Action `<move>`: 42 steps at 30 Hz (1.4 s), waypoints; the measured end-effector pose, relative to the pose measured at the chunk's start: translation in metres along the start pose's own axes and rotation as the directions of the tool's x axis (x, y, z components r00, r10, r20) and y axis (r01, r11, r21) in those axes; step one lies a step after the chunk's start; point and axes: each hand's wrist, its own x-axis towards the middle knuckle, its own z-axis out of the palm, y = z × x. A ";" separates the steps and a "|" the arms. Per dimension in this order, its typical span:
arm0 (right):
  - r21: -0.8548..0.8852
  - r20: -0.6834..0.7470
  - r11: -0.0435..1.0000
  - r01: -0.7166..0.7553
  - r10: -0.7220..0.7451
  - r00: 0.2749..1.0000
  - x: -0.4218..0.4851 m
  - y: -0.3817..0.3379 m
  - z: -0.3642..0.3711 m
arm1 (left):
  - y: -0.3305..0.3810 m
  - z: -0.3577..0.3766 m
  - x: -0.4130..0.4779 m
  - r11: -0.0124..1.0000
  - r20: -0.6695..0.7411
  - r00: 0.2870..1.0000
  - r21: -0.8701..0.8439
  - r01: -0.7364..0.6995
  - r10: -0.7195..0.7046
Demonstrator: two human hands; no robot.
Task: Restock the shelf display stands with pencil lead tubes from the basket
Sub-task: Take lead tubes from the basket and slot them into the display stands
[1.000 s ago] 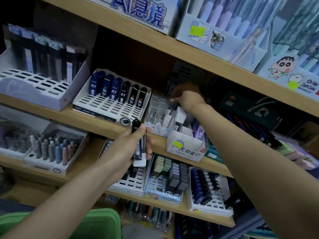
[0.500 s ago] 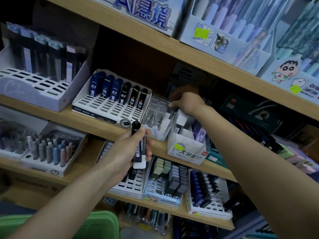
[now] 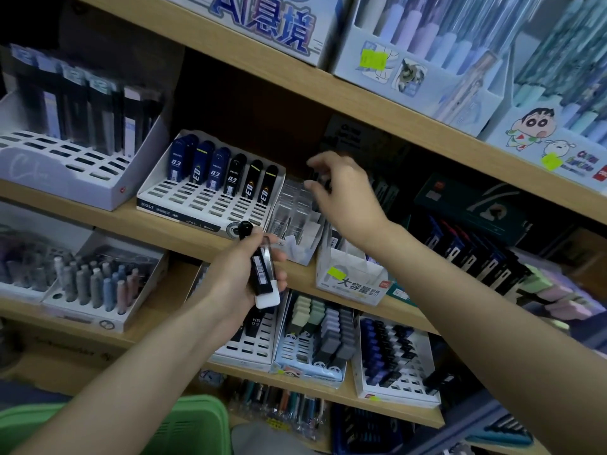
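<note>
Left hand grips a black lead tube, white end down. Right hand hovers over clear stand, fingers loose. Green basket at lower left.

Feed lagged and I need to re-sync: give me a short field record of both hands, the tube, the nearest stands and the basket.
left hand: grips a black lead tube, white end down
right hand: above the clear stand, fingers loosely spread, nothing plainly held
white slotted stand: six tubes in back row, front slots empty
green basket: bottom left, contents hidden
</note>
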 end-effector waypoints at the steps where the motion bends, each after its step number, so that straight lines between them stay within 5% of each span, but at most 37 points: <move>1: 0.063 -0.024 0.997 0.044 -0.043 0.999 -0.010 -0.009 -0.001 | 0.001 0.000 -0.001 0.999 -0.008 1.000 -0.046 0.006 -0.006; 5: 0.227 0.160 0.972 0.054 -0.092 0.983 -0.048 -0.034 0.001 | 0.004 0.000 -0.002 0.995 -0.017 1.000 -0.104 -0.007 0.005; 12: 0.418 0.499 0.876 -0.239 -0.001 0.867 -0.063 -0.040 0.004 | -0.003 -0.001 0.000 1.000 -0.058 0.998 -0.003 0.011 -0.011; 14: 0.412 0.454 0.884 -0.220 0.010 0.891 -0.065 -0.039 0.005 | -0.007 -0.002 0.002 0.998 -0.039 0.999 0.061 -0.001 0.004; 19: 0.168 0.035 0.982 -0.089 0.084 0.996 -0.034 -0.009 -0.003 | -0.007 -0.003 0.007 0.994 -0.060 0.998 0.101 -0.031 0.037; 23: -0.057 0.141 0.971 -0.231 0.237 0.961 -0.003 0.018 0.000 | -0.007 -0.001 0.008 0.996 -0.059 0.998 0.092 -0.016 0.021; 33: -0.095 0.299 0.959 -0.266 0.282 0.912 0.027 0.028 0.003 | -0.010 -0.003 0.014 0.994 -0.068 0.998 0.108 0.015 -0.007; 42: -0.212 0.203 0.958 -0.195 0.238 0.950 0.039 0.030 0.006 | -0.009 -0.007 0.017 0.993 -0.057 0.998 0.112 0.020 -0.014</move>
